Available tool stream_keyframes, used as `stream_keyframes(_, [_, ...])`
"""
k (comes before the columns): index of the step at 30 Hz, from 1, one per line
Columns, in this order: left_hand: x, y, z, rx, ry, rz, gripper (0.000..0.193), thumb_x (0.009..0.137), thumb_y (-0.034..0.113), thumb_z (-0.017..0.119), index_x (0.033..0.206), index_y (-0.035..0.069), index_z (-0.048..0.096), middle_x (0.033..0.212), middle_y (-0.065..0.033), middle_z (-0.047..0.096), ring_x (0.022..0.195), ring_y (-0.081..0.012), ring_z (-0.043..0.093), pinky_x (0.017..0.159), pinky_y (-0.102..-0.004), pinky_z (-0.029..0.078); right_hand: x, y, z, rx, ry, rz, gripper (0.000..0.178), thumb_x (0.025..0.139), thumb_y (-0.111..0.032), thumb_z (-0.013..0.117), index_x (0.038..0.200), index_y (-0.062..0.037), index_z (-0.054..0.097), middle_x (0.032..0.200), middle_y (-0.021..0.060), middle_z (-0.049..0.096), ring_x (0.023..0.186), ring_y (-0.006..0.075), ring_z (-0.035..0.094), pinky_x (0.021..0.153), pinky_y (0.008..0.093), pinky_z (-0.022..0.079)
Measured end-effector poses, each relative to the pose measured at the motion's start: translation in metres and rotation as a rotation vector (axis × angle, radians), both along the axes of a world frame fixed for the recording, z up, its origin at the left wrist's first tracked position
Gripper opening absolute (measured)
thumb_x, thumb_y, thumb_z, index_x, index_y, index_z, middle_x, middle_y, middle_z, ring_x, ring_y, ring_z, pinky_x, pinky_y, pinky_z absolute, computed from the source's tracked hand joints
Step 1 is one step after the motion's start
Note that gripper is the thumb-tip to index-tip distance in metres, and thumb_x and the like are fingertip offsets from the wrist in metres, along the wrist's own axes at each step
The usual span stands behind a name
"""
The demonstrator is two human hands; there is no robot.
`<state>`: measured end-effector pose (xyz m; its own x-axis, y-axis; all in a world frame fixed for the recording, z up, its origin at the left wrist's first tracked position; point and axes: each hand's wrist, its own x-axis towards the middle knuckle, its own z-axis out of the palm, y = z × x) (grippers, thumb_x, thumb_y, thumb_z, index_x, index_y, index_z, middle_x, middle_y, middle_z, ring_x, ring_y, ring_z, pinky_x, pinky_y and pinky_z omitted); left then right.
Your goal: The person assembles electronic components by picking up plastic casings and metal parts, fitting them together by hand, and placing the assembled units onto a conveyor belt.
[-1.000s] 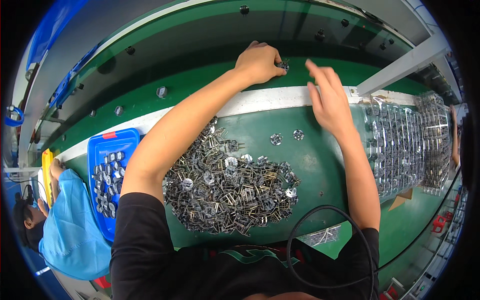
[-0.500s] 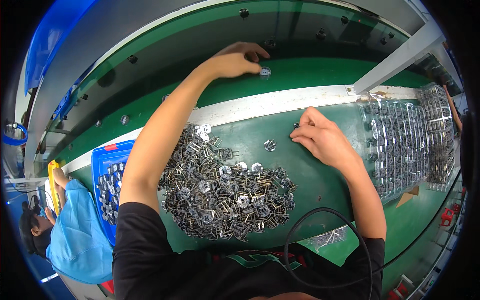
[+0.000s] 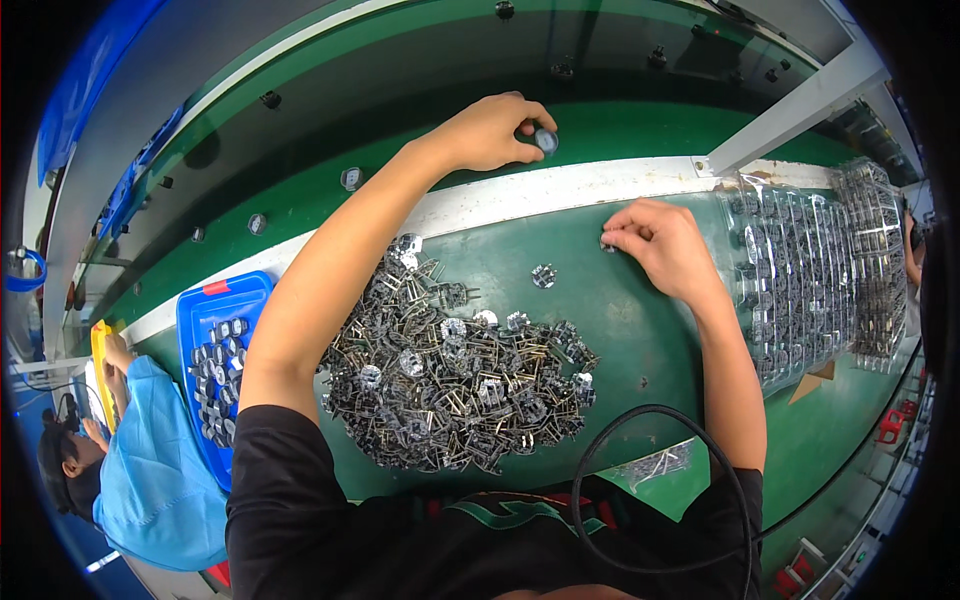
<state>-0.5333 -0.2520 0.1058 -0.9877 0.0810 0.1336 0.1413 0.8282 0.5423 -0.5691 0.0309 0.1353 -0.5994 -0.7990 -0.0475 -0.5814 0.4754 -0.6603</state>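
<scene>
Metal parts fill the head view: a heap of small silver pronged pieces (image 3: pixel 455 385) lies on the green bench (image 3: pixel 620 330) in front of the person. The left hand (image 3: pixel 490 130) reaches far forward over the white strip (image 3: pixel 560 190) to the darker green belt (image 3: pixel 400 110) beyond, its fingers closed on one small round silver part (image 3: pixel 545 140) held at the fingertips, just above the belt surface. The right hand (image 3: pixel 665 245) rests on the bench, its fingertips pinched together on another small part (image 3: pixel 607 243) that is mostly hidden under them; whether it is lifted or still lying flat cannot be told. One loose part (image 3: pixel 543 276) sits apart from the heap, between it and the right hand. Stacked clear trays (image 3: pixel 810 270) holding rows of parts stand to the right, a blue bin (image 3: pixel 215 350) with more parts to the left, where another person in a light blue top (image 3: pixel 150 480) works.

Judging from this, the left hand does best to set its piece flat and in line with the others spaced along the belt, then let go cleanly, while the right hand secures a firm pinch so nothing slips.
</scene>
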Motion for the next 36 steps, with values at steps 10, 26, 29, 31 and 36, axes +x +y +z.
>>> stream_keyframes(10, [0.001,0.029,-0.005,0.011,0.041,0.164,0.047,0.071,0.037,0.085,0.096,0.0,0.07,0.086,-0.0137,0.066,0.08,-0.0273,0.064,0.074,-0.0374,0.052,-0.05,-0.076,-0.027,-0.307,0.372,-0.088,0.013,0.091,-0.014,0.062,0.093,-0.0035,0.07,0.092,0.011,0.065,0.085,0.0333,0.064,0.075,0.0424,0.051])
stream_keyframes(26, [-0.014,0.051,-0.007,-0.016,0.041,0.202,0.046,0.073,0.038,0.083,0.094,-0.001,0.07,0.09,-0.0152,0.068,0.085,-0.0298,0.066,0.077,-0.041,0.053,-0.062,-0.074,-0.039,-0.258,0.495,0.01,0.01,0.089,-0.011,0.062,0.09,-0.0038,0.068,0.09,0.0087,0.062,0.083,0.0333,0.064,0.072,0.043,0.052])
stream_keyframes(29, [-0.017,0.055,-0.005,-0.027,0.051,0.211,0.045,0.074,0.038,0.082,0.092,-0.001,0.07,0.09,-0.016,0.068,0.086,-0.0304,0.066,0.077,-0.0413,0.053,-0.061,-0.074,-0.042,-0.19,0.641,-0.012,0.009,0.084,-0.008,0.061,0.087,-0.0023,0.067,0.089,0.0093,0.06,0.086,0.0307,0.063,0.073,0.0431,0.053])
stream_keyframes(31, [-0.02,0.058,-0.006,-0.037,0.064,0.204,0.043,0.075,0.037,0.081,0.091,-0.001,0.07,0.089,-0.0168,0.068,0.086,-0.031,0.066,0.078,-0.0412,0.053,-0.064,-0.071,-0.041,-0.177,0.699,0.017,0.008,0.081,-0.007,0.061,0.085,-0.0019,0.066,0.089,0.0094,0.059,0.086,0.0298,0.063,0.073,0.0433,0.054])
stream_keyframes(36, [-0.029,0.073,-0.002,-0.056,0.041,0.232,0.035,0.074,0.03,0.076,0.085,-0.003,0.071,0.085,-0.0211,0.07,0.082,-0.0364,0.068,0.077,-0.0439,0.054,-0.067,-0.07,-0.037,-0.092,0.821,0.053,0.006,0.079,-0.005,0.059,0.082,-0.0019,0.064,0.089,0.0092,0.058,0.088,0.0289,0.062,0.075,0.0437,0.054])
